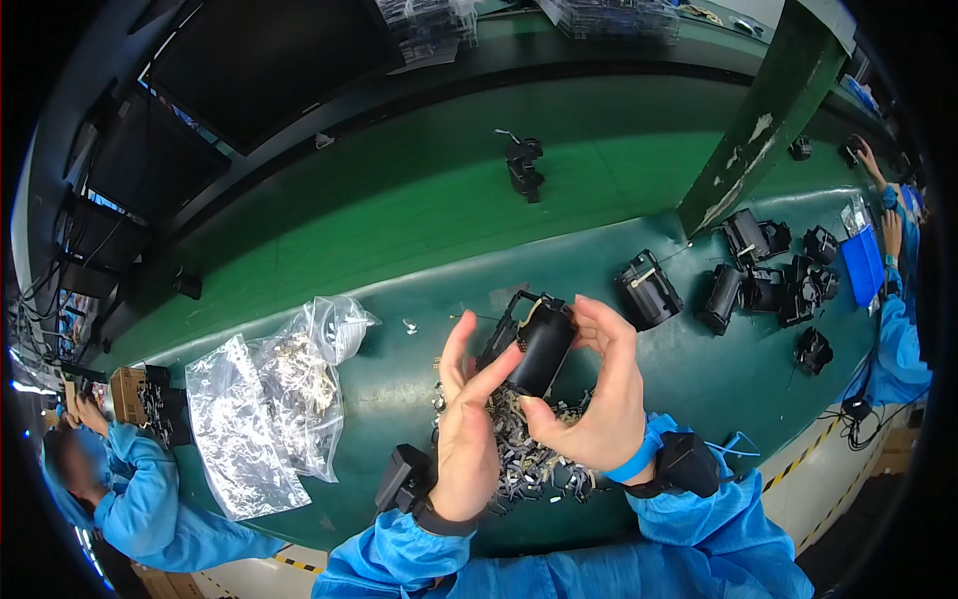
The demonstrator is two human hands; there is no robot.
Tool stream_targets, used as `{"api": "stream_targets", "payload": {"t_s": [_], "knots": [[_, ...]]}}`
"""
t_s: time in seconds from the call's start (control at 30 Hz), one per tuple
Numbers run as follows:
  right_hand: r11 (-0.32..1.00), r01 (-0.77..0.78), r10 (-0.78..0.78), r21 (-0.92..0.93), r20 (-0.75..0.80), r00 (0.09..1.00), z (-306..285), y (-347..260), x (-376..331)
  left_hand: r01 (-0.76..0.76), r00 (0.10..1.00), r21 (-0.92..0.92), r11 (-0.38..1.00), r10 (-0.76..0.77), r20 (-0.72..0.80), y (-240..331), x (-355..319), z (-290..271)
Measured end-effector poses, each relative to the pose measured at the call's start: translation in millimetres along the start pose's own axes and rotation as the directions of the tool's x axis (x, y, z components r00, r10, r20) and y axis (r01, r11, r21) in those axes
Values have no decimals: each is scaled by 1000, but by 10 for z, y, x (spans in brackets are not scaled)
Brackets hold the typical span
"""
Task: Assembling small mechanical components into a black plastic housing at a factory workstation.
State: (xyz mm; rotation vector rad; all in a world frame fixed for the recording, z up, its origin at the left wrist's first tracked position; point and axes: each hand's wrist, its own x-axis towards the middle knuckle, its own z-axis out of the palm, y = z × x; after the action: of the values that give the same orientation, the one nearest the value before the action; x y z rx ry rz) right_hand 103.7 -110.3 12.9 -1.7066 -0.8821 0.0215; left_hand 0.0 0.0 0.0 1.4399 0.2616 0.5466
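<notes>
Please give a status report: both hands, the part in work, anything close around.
Left hand and right hand both grip black cylindrical part above green bench. Pile of small metal clips under hands. Clear plastic bags at left.

Two hands hold up a black plastic part [536, 344] over a green table [399, 220]. The left hand [467, 434] touches its side with its fingers. The right hand [597, 394] wraps around it. Under them lies a pile of small metal bits [534, 459]. Clear plastic bags [269, 399] lie to the left. More black parts [768, 280] sit to the right.
</notes>
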Motion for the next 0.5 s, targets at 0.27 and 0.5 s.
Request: {"api": "stream_targets", "payload": {"t_s": [0.27,0.5], "knots": [[995,77,-81,65,59,995,5,32,30,-80,995,-47,996,77,-64,25,14,-28],[980,172,-183,98,107,977,-13,50,78,-137,983,-163,977,114,-146,85,44,-49]]}}
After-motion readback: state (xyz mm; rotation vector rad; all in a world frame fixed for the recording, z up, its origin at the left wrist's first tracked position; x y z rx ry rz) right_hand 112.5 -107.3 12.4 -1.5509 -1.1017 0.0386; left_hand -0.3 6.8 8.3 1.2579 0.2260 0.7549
